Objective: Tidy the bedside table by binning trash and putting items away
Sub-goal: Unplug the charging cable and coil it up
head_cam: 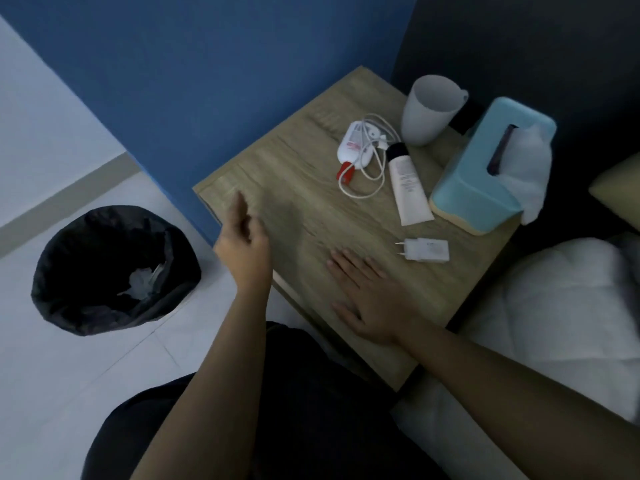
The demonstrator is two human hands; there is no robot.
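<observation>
The wooden bedside table [304,188] carries a white plug adapter [424,250], a white cream tube with a black cap [408,187], a white tube with a red cap [349,150] tangled in a white cable [375,157], a white cup [427,109] and a blue tissue box [485,174]. My right hand [370,296] lies flat on the table's near part, fingers straight, just left of the adapter. My left hand [244,244] hovers over the table's left edge, fingers loosely curled, holding nothing.
A black-lined bin [110,268] stands on the white floor left of the table, with crumpled white paper inside. A blue wall is behind the table. The bed with white bedding [561,313] borders the table on the right.
</observation>
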